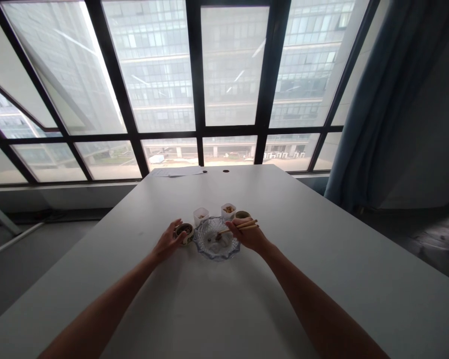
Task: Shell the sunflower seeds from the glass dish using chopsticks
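My right hand (247,233) is closed around a pair of chopsticks (241,227), whose tips reach down into a clear glass bowl (201,248) with a scalloped rim. At the tips is a small dark piece (218,237), too small to name. To the left of the bowl, my left hand (169,240) has its fingers wrapped round a small round cup (189,238) that stands on the table with dark contents. Behind the bowl are a white cup (201,215) and another white cup (228,209) with brownish pieces in it. A second round cup (242,214) is partly hidden behind my right hand.
The white table (209,304) stretches forward to a wall of windows. Sheets of paper (175,171) lie at its far left edge, near two dark round holes (226,171). A blue-grey curtain (374,114) hangs at the right.
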The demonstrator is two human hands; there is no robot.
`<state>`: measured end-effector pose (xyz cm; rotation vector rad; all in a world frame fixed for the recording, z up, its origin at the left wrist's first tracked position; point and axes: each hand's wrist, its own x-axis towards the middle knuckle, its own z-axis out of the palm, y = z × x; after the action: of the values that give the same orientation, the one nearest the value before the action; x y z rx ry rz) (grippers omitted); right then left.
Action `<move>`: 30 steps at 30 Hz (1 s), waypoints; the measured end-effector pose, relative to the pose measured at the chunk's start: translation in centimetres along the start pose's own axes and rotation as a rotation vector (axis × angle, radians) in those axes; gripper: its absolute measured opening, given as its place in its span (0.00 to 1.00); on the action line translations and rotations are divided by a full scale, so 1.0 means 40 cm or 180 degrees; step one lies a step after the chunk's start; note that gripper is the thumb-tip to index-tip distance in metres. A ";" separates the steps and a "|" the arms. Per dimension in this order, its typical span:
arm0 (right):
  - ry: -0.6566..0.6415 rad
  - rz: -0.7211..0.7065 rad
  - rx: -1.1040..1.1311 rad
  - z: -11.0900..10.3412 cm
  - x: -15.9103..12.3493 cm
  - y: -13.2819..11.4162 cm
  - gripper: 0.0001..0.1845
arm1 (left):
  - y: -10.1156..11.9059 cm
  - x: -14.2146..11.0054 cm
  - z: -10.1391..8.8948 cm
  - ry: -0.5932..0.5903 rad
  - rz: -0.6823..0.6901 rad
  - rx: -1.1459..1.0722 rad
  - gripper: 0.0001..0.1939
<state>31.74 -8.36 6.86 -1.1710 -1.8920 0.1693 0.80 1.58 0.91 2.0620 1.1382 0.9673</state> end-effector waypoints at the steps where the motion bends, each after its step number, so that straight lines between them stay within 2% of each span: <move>1: -0.0014 -0.0013 0.0020 0.001 0.000 0.001 0.31 | 0.003 0.005 -0.004 0.0046 -0.0005 0.0020 0.45; 5: -0.0017 0.0409 0.0463 0.005 0.003 0.015 0.31 | 0.045 0.026 -0.018 0.0343 0.0154 0.0363 0.41; 8: 0.0270 0.0841 0.0731 -0.016 0.010 0.042 0.33 | 0.100 0.044 -0.003 0.0359 0.0344 0.0606 0.37; 11: 0.0838 0.1131 0.0851 -0.075 0.019 0.069 0.35 | 0.165 0.073 0.040 0.0180 0.0553 0.0828 0.33; 13: 0.1074 0.1108 0.0615 -0.129 0.022 0.074 0.35 | 0.210 0.099 0.084 -0.0075 0.0649 0.0986 0.33; 17: 0.0735 0.0704 -0.0333 -0.219 0.021 0.047 0.34 | 0.296 0.162 0.192 -0.0643 0.0825 0.1373 0.37; 19: 0.0592 0.0565 -0.0607 -0.242 0.021 0.030 0.33 | 0.329 0.196 0.247 -0.0998 0.0937 0.1631 0.39; 22: 0.0533 0.0530 -0.0713 -0.255 0.022 0.017 0.32 | 0.360 0.245 0.313 -0.1282 0.1009 0.1753 0.42; 25: 0.0450 0.0576 -0.0640 -0.263 0.022 0.020 0.31 | 0.372 0.282 0.351 -0.1424 0.0993 0.1822 0.43; 30: 0.0413 0.0684 -0.0451 -0.275 0.020 0.022 0.31 | 0.379 0.293 0.364 -0.1445 0.1036 0.1914 0.45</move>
<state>40.26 -10.68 13.53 -1.4468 -1.6854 0.0750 23.81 2.72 7.94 2.8226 0.9298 0.2507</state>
